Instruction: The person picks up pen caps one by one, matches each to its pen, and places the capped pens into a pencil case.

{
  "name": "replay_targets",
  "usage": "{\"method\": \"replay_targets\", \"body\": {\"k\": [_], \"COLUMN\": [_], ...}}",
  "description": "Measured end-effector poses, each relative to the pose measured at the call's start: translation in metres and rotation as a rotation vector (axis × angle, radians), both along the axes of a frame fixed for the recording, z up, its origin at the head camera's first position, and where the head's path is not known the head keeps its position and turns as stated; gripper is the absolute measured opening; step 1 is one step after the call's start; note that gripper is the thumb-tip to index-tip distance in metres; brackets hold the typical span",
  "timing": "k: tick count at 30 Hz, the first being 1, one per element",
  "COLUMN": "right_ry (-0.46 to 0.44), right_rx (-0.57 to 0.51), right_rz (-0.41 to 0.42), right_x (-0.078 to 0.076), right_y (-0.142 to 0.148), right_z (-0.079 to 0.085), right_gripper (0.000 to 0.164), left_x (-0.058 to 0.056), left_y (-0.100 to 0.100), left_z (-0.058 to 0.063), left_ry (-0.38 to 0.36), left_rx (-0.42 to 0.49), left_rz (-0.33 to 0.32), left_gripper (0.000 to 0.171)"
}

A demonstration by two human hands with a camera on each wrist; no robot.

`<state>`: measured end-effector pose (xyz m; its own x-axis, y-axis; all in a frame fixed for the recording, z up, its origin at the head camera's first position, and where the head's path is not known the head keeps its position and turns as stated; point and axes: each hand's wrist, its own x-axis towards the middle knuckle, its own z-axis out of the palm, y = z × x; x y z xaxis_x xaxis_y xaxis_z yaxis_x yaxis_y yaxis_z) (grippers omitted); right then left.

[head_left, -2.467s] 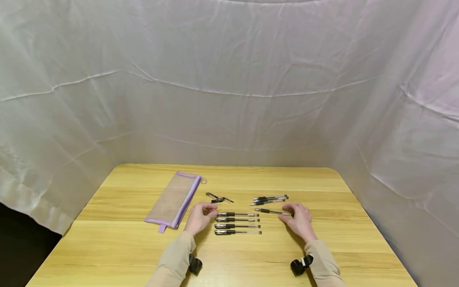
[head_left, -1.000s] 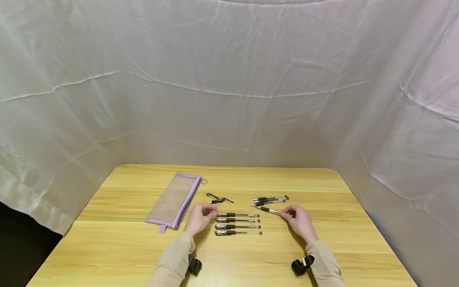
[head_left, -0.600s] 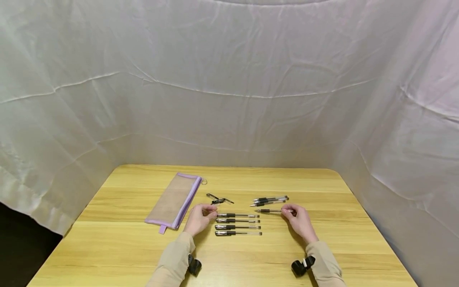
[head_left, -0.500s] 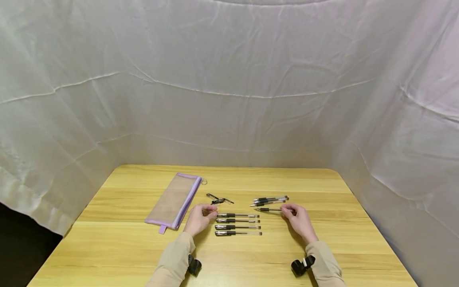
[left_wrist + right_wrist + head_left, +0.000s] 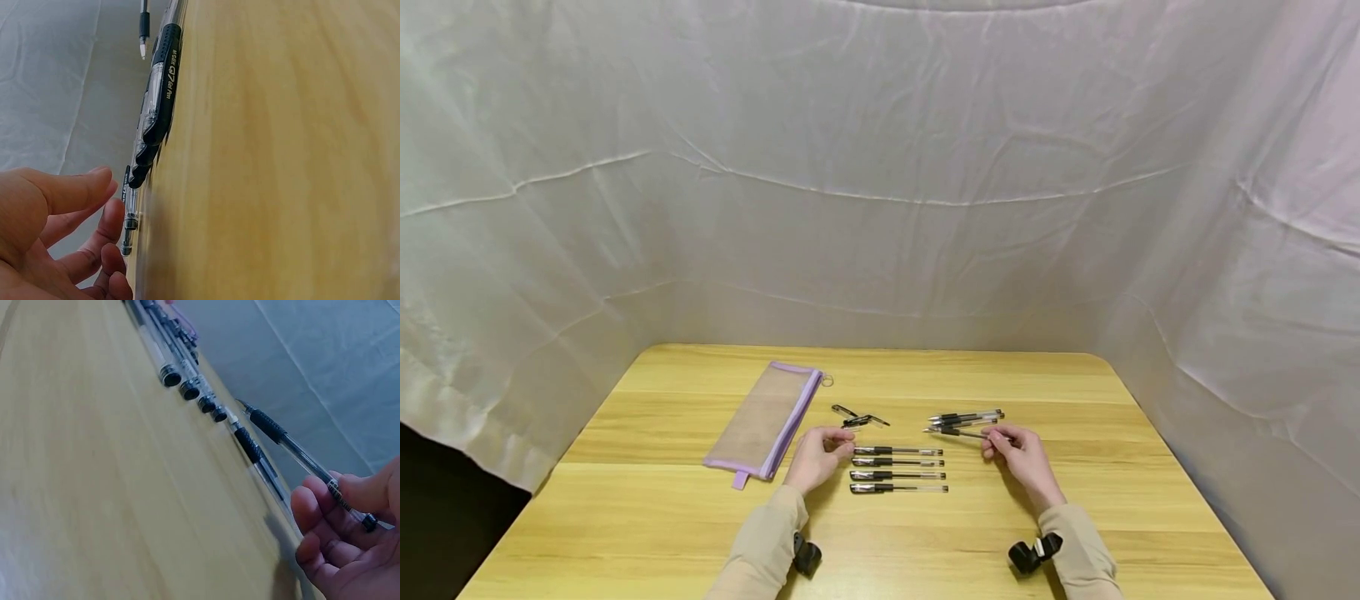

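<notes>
"Uncapped gel pen, one piece: location?"

"Beyond the right end of the row of four capped pens, tip pointing left. Clear barrel, black grip. Contact between its tip and the pens behind: cannot tell."

"Holder?"

"Right hand, to the right of the row. Fingers drawn together in a pinch, thumb on the barrel towards its rear end; the lower ones loosely bent."

"Left hand?"

"At the left end of the row, by its farthest pen; whether it touches that pen, cannot tell. Fingers loosely bent, partly parted, holding nothing."

"Particulars of the row?"

"Four pieces, side by side, caps to the left, flat on the worktop. Lettering on the nearest includes 'Gel Pen'."

"Remaining stock?"

"Loose uncapped pens, small cluster, count unclear: beyond the row's right end. Pen caps, small heap, count unclear: beyond the row's left end. Mesh pouch, purple edging, one: left of the row."

"Surroundings?"

"Beige sleeves, a black camera at each wrist: nearer the person than the row. Pale curtain, creased: well beyond the row."
</notes>
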<state>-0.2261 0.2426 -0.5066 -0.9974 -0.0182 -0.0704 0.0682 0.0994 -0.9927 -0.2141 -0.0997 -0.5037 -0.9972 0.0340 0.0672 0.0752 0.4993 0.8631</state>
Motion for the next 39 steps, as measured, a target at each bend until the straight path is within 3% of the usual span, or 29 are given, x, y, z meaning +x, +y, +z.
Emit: {"method": "replay_targets", "body": {"k": [6,10,28,34,39], "right_ry": [-0.029,-0.056,-0.081,-0.055,-0.047], "right_rx": [-0.178,-0.236,-0.173,-0.045,0.067], "right_rz": [0.04,0.058,0.02,0.029,-0.016], "right_x": [0.0033,0.0031,0.0026,0.0012,0.0013], "right_y": [-0.0016,-0.0035,-0.0082,-0.0088,-0.0078], "right_z": [-0.0003,0.0012,0.0038,0.0052,0.0051], "right_gripper": [0.036,0.037,0.034,0.033,0.033], "left_x": [0.0011,0.0008,0.0004,0.0011,0.0004], "left_y": [-0.0003,-0.0005,-0.0017,-0.0015,-0.0017], "left_z": [0.0,-0.0003,-0.0014,0.0,0.0009], "left_ry": [0.007,0.006,0.031,0.031,0.023], "left_rx": [0.002,0.005,0.004,0.0,0.001], "left_rz": [-0.003,-0.002,-0.011,-0.01,-0.005], "left_gripper": [0.012,0.012,0.012,0.012,0.013]}}
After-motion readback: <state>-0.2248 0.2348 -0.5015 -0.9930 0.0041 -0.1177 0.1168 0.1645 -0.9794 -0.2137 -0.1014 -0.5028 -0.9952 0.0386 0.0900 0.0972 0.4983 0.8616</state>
